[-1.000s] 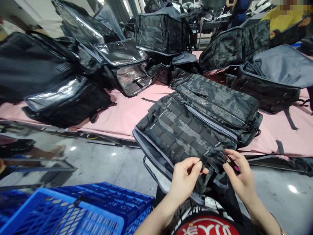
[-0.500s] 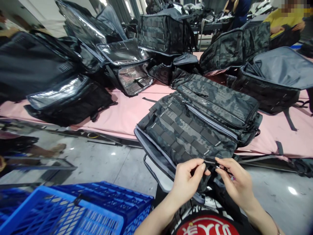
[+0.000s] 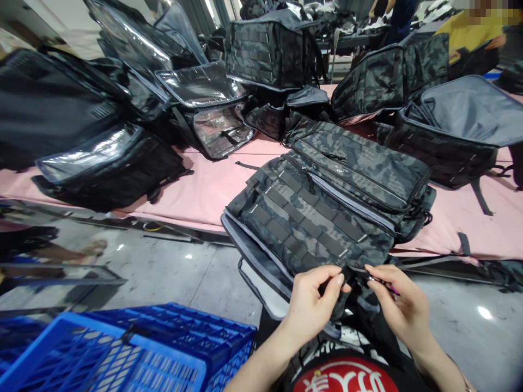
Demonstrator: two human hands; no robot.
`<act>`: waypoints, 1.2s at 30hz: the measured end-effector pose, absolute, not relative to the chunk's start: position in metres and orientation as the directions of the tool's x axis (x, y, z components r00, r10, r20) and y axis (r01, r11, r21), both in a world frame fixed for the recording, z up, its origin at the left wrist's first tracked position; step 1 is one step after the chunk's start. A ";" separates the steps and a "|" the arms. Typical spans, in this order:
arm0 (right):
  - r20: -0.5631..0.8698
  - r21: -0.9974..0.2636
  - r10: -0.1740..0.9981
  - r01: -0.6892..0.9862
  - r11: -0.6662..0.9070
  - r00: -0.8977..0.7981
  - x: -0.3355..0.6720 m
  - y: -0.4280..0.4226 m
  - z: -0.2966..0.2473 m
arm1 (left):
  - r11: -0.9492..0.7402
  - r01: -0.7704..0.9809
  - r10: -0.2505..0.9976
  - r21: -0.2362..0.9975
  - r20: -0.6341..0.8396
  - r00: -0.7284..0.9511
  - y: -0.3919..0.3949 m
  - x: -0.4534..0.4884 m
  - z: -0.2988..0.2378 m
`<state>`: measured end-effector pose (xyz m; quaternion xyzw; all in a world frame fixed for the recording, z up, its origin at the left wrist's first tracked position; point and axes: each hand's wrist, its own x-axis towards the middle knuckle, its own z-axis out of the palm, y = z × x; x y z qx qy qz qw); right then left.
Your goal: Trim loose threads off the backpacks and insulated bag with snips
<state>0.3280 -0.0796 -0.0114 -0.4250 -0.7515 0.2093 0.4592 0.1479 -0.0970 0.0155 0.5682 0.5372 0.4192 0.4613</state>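
A dark camouflage backpack (image 3: 310, 218) lies at the pink table's near edge, its zipped compartment partly open and its lower end hanging toward me. My left hand (image 3: 316, 296) is closed in a pinch on black webbing (image 3: 347, 275) at the bag's near edge. Just to the right, my right hand (image 3: 402, 302) is closed around a slim dark tool (image 3: 379, 282) with a shiny tip and a pink-purple part. Its tip points at the webbing; the fingers hide most of it, so its kind is unclear.
Several dark bags, such as a foil-lined one (image 3: 223, 128) and an open grey-lined one (image 3: 453, 130), stand on the pink table (image 3: 212, 190). Blue plastic crates (image 3: 171, 348) stand at lower left. A person in a yellow top (image 3: 461, 32) handles a bag at the back right.
My right hand has shifted a little to the right, away from my left hand, and more of the tool shows. The left hand keeps its pinch. The view has moved slightly.
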 end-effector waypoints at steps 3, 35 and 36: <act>0.391 -0.835 0.913 0.371 0.406 -0.118 0.328 -0.081 -0.012 | -0.199 0.391 0.980 0.898 0.193 0.056 -0.100 0.152 0.013; -0.145 -0.989 0.962 0.050 -0.137 -0.230 0.325 -0.090 -0.012 | -0.230 0.418 0.972 0.879 0.230 0.052 -0.108 0.165 0.015; -0.143 -0.990 0.964 0.044 -0.137 -0.223 0.326 -0.090 -0.013 | -0.179 0.402 0.983 0.898 0.176 0.045 -0.108 0.165 0.016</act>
